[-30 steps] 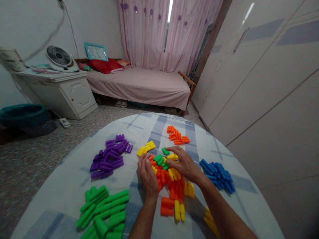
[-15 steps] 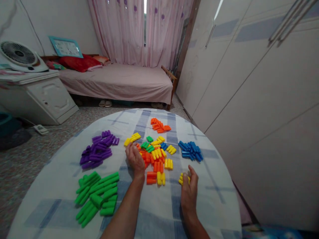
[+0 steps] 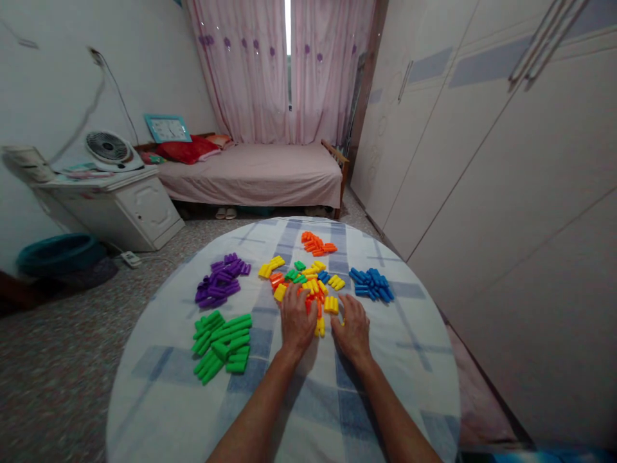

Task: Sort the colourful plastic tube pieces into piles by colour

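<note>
On the round table lie small ribbed plastic building pieces sorted by colour. My left hand (image 3: 297,321) rests over the orange pieces (image 3: 312,305) in the middle, fingers spread and touching them; its palm hides part of the heap. To its right my right hand (image 3: 354,326) curls beside the mixed heap, with a bit of a yellow piece (image 3: 344,321) showing between thumb and fingers. Joined yellow pieces (image 3: 331,305) lie just beyond the gap between both hands. Green pieces (image 3: 295,275) and a few blue ones (image 3: 323,277) sit at the heap's far side.
Purple pieces (image 3: 222,281) and green pieces (image 3: 222,344) form piles on the left. A blue pile (image 3: 371,285) lies at right, an orange pile (image 3: 317,244) at the far side. Beyond the cloth-covered table (image 3: 159,411) stand a bed (image 3: 260,170) and a wardrobe (image 3: 482,193).
My left hand has moved from the heap's left edge nearer, onto the orange pieces. My right hand has shifted left toward it. The camera view has tilted up and turned left.
</note>
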Demonstrator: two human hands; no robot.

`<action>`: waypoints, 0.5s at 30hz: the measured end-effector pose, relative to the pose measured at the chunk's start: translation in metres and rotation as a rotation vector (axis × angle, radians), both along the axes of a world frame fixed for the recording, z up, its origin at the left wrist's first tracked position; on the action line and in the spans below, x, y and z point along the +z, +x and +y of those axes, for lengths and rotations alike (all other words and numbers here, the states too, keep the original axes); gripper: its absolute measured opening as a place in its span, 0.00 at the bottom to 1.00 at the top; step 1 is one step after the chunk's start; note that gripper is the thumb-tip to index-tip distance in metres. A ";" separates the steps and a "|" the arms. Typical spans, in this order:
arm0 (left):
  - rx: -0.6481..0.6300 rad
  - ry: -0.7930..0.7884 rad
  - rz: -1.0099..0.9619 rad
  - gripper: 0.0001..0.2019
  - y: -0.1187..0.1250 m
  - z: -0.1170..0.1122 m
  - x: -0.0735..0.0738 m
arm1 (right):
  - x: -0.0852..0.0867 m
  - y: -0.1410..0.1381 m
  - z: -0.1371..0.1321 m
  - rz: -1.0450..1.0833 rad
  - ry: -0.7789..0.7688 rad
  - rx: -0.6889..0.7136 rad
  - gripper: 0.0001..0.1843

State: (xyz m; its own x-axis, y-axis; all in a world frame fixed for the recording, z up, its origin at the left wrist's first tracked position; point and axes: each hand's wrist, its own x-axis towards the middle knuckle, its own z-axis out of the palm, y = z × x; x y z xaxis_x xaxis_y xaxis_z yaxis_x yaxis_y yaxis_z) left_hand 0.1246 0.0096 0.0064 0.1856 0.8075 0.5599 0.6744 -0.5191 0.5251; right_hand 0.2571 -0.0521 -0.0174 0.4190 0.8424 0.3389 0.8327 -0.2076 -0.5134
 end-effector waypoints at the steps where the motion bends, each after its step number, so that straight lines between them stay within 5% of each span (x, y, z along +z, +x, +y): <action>1: -0.039 0.013 0.056 0.13 -0.003 -0.009 -0.003 | 0.000 0.001 0.003 -0.033 0.008 0.034 0.26; 7: -0.112 0.109 0.216 0.18 -0.023 -0.050 -0.022 | 0.000 0.003 0.011 -0.094 0.068 0.181 0.21; 15: -0.073 0.155 0.162 0.14 -0.028 -0.049 -0.026 | -0.001 0.016 -0.004 -0.123 0.024 -0.021 0.16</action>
